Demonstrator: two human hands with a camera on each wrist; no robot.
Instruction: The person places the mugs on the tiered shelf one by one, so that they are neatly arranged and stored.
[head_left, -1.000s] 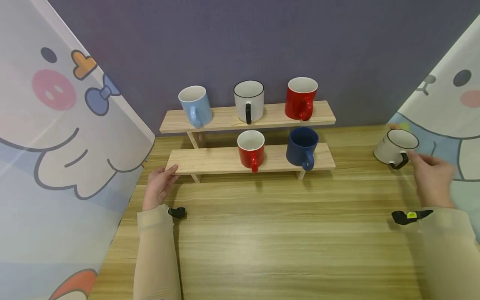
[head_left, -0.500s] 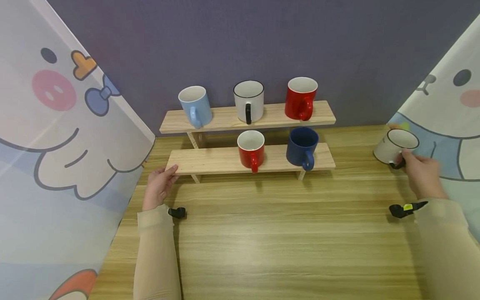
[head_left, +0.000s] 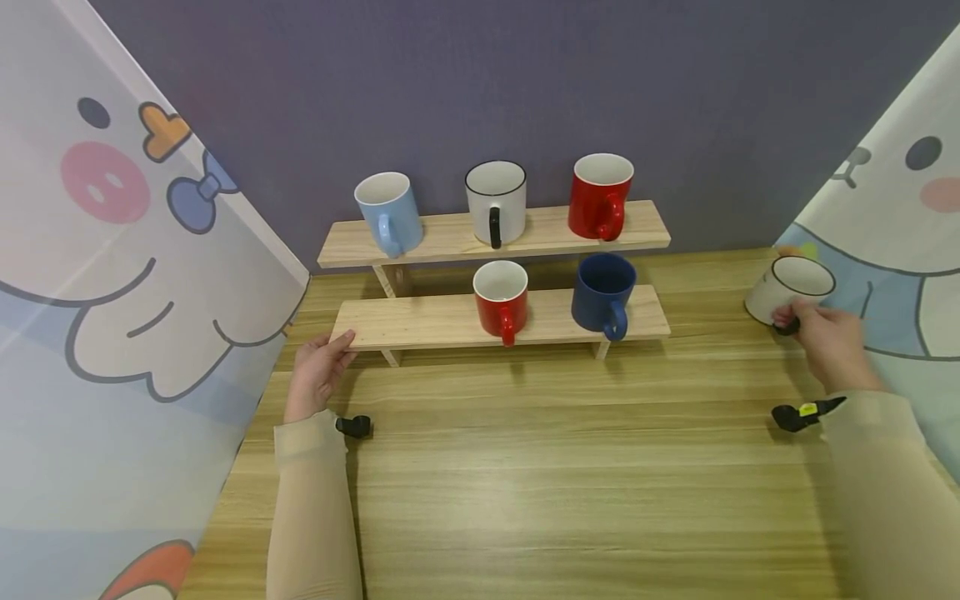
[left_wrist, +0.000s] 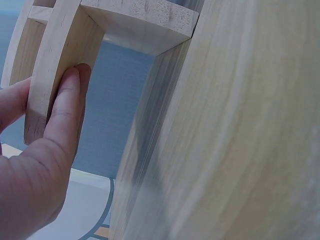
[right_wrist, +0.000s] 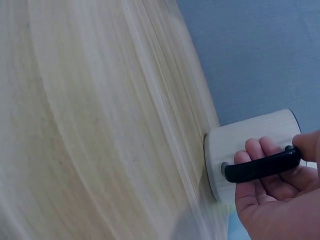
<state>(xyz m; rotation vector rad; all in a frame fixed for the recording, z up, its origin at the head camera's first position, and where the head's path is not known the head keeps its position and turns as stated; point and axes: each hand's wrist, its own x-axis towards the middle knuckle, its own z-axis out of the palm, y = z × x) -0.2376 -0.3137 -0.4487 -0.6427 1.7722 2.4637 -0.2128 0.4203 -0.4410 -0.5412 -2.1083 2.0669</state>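
At the lower board's left end, my left hand (head_left: 318,373) pinches the wooden shelf (head_left: 412,321), thumb on top and fingers underneath, as the left wrist view shows. On the far right stands a white mug (right_wrist: 245,132) with a black rim, upright on the table. My right hand (head_left: 834,343) holds it by its black handle (right_wrist: 260,167), fingers passed behind the handle and thumb at its top end. A red mug (head_left: 500,310) and a dark blue mug (head_left: 600,300) stand on the lower shelf board, handles toward me.
On the upper shelf board (head_left: 450,233) stand a light blue mug (head_left: 393,218), another white mug (head_left: 497,204) with a black handle and a taller red mug (head_left: 600,200). A dark wall (head_left: 480,83) is behind. Cartoon-printed panels (head_left: 75,292) flank the wooden table (head_left: 555,467).
My right hand has moved left and slightly forward, from beside the white mug's handle to a hold on it. The mug stays in place. My left hand keeps its pinch on the shelf.
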